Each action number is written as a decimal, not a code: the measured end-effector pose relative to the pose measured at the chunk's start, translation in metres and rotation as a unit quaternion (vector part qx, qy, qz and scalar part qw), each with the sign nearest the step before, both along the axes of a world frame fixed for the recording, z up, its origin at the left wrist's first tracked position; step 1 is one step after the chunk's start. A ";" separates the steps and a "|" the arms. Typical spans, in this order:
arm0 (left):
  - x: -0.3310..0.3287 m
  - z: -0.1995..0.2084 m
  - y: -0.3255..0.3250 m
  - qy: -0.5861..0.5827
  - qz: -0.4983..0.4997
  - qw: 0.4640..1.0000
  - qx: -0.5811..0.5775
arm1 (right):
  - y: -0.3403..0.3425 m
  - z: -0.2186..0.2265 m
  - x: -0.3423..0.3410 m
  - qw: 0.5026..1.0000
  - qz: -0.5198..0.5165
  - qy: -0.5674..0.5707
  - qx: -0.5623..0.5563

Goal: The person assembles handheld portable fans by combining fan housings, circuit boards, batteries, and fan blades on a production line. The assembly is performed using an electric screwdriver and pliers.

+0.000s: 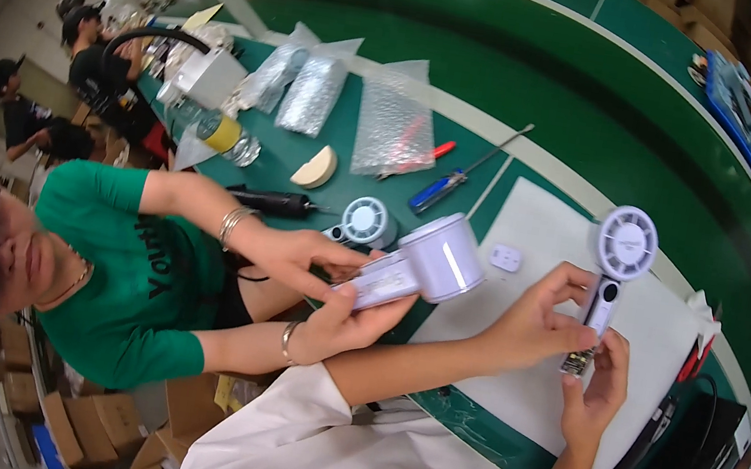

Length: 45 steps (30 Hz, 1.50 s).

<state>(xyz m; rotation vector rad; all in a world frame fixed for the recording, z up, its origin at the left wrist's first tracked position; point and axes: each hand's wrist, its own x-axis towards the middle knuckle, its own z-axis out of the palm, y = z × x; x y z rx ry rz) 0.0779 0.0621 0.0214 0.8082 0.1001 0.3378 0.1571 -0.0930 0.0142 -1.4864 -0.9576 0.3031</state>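
A small lilac handheld fan (626,245) is held upright over the white sheet on the bench, its round grille at the top. The open lower end of its handle shows a circuit board (578,360). My left hand (539,319) grips the handle from the left, with fingers behind it and the thumb across the front. From below, my right hand (597,396) pinches the handle's lower end between thumb and fingers. On the sheet left of the fan lies a small lilac plastic piece (506,257).
At my left, a co-worker in a green shirt (138,267) holds a larger lilac fan (443,256). Nearby lie a light-blue fan (366,221), a blue screwdriver (440,192), red-handled pliers (420,161), bubble-wrap bags (396,121) and a bottle (228,137). A black device (699,443) stands at right.
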 end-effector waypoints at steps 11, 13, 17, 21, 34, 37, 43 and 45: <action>-0.002 -0.001 0.005 -0.010 0.000 1.000 -0.002 | -0.007 -0.023 0.000 0.999 -0.033 0.037 -0.008; -0.002 -0.001 0.003 -0.016 0.007 1.000 -0.001 | -0.009 -0.027 0.001 0.999 -0.038 0.037 -0.007; -0.005 0.004 0.005 -0.002 0.002 1.000 -0.009 | -0.010 -0.031 0.002 0.998 -0.043 0.043 0.000; -0.004 0.002 0.003 -0.005 0.003 1.000 -0.009 | -0.011 -0.030 0.003 0.998 -0.040 0.047 -0.004; -0.011 -0.004 0.006 0.025 -0.106 0.990 -0.089 | 0.012 0.009 -0.008 0.992 -0.024 -0.125 -0.011; -0.007 0.006 0.005 0.015 -0.143 0.980 -0.137 | 0.009 0.017 -0.011 0.993 -0.018 -0.115 0.003; -0.001 0.011 -0.005 0.002 -0.159 0.976 -0.152 | 0.001 0.019 -0.007 0.994 -0.020 -0.109 0.026; -0.001 0.009 -0.008 -0.007 -0.156 0.976 -0.154 | -0.001 0.020 -0.005 0.993 -0.017 -0.111 0.028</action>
